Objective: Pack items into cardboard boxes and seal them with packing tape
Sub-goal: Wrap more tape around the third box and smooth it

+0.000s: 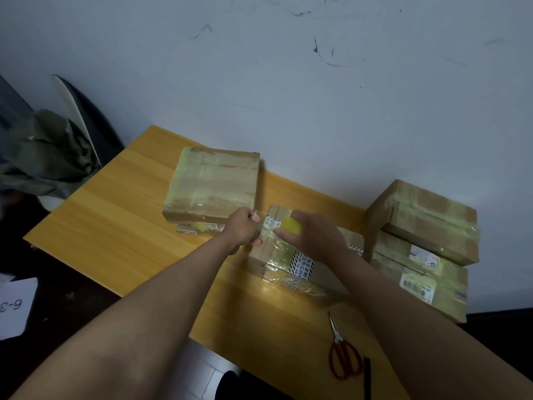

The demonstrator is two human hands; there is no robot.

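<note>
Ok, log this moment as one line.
left hand: pinching tape end | right hand: holding tape roll | box: taping underway | scissors: idle

Green cloth (49, 151) heaped at left, paper sheet (14, 306) marked "6-3", scuffed wall (288, 67)

Left hand (244, 226) pinches clear tape (266, 226) over box (284, 255) mid-desk (115, 226); right hand (314, 236) grips yellow roll (290, 224). Scissors (341, 350) near front edge.
</note>
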